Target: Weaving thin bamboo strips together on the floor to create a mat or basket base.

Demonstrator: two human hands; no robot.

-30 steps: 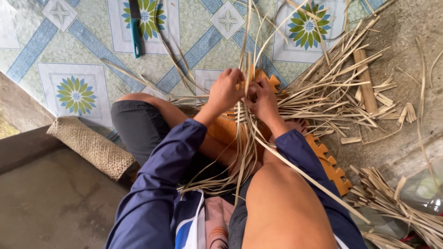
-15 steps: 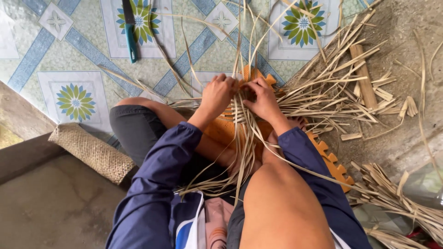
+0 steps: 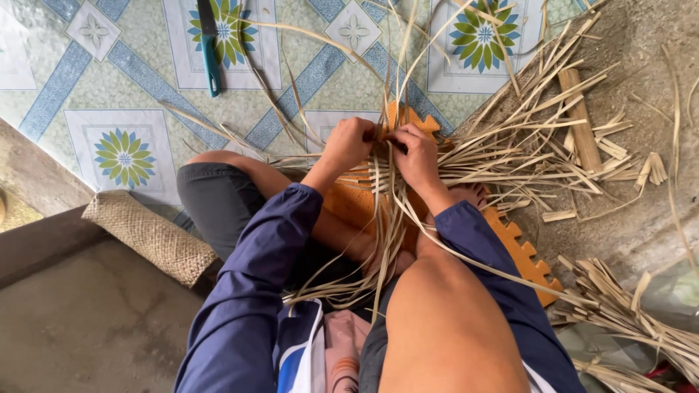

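Note:
I sit on the floor with a bundle of thin bamboo strips (image 3: pixel 378 218) crossing over my lap. My left hand (image 3: pixel 348 144) and my right hand (image 3: pixel 416 156) are close together, each pinching strips where they cross in a partly woven patch. Long loose strips fan upward and to the right from the hands. An orange foam mat (image 3: pixel 520 251) with toothed edges lies under the work and my legs.
A knife with a teal handle (image 3: pixel 210 51) lies on the patterned vinyl floor at the top left. A rolled woven mat (image 3: pixel 149 236) rests at the left by a concrete step. Cut bamboo pieces and a thicker stick (image 3: pixel 581 120) are scattered on the concrete at right.
The hands shifted slightly right and stayed on the strips, working the weave. The view drifted a little, so the knife sits further left.

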